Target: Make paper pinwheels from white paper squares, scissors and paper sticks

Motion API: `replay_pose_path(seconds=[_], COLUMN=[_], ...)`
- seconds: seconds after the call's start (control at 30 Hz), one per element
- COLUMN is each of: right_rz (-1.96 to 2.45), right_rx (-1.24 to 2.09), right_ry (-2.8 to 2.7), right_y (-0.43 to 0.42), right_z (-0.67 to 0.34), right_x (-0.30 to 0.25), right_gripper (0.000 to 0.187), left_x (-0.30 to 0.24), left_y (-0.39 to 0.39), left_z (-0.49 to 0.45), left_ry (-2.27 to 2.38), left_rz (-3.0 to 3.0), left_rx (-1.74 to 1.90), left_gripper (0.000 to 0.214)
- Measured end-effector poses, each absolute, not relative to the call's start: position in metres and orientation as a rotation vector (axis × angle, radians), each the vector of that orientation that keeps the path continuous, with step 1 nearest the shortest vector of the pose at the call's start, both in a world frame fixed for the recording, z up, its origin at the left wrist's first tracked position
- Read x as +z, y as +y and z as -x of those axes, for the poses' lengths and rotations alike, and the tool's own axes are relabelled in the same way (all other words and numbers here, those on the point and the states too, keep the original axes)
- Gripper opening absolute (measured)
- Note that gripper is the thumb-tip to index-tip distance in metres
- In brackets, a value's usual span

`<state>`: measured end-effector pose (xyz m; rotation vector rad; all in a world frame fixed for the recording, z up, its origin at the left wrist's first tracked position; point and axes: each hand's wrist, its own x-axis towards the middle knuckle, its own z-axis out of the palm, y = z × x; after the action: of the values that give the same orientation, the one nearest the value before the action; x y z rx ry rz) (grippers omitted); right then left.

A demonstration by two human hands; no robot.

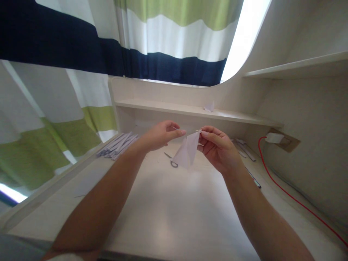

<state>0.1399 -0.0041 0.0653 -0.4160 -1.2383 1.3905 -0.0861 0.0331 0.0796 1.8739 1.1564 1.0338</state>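
My right hand [219, 145] pinches the upper tip of a folded white paper [192, 146] between thumb and index finger. Two pointed flaps of the paper hang over the desk, and a thin pale tip sticks out at the pinch. Just left of it, my left hand [165, 133] hovers with thumb and fingers apart, holding nothing that I can see. Below the paper, a small pair of scissors [174, 164] lies on the desk [168, 206], partly covered by the paper's edge.
Several narrow white paper strips [119, 145] are piled at the back left, and more strips [246, 149] lie back right. A white sheet [89, 181] rests at left. A phone-like dark-edged object [254, 177], red cable [288, 192] and shelf [168, 105] with a folded paper [209, 106] are also here.
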Motion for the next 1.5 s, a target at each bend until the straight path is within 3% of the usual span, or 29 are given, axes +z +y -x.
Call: replay_pose_path(seconds=[0.2, 0.33, 0.53, 0.9, 1.5], right_rz=[0.416, 0.419, 0.454, 0.46, 0.515], right_rx=[1.292, 1.228, 1.209, 1.19, 1.028], right_ry=[-1.163, -1.19, -1.22, -1.255, -1.316], right_y=[-0.002, -0.003, -0.007, -0.01, -0.035], right_z=[-0.149, -0.154, -0.156, -0.153, -0.143], right_x=[0.072, 0.077, 0.08, 0.08, 0.09], right_gripper=[0.012, 0.013, 0.01, 0.009, 0.008], left_x=[0.063, 0.059, 0.062, 0.073, 0.096], left_y=[0.048, 0.047, 0.042, 0.023, -0.022], left_z=[0.079, 0.075, 0.072, 0.065, 0.071], left_ry=[0.849, 0.695, 0.588, 0.608, 0.65], left_rz=[-1.644, -1.57, -1.473, -1.767, -2.072], left_rx=[0.604, 0.773, 1.019, 1.392, 1.415], left_gripper=[0.063, 0.043, 0.044, 0.022, 0.02])
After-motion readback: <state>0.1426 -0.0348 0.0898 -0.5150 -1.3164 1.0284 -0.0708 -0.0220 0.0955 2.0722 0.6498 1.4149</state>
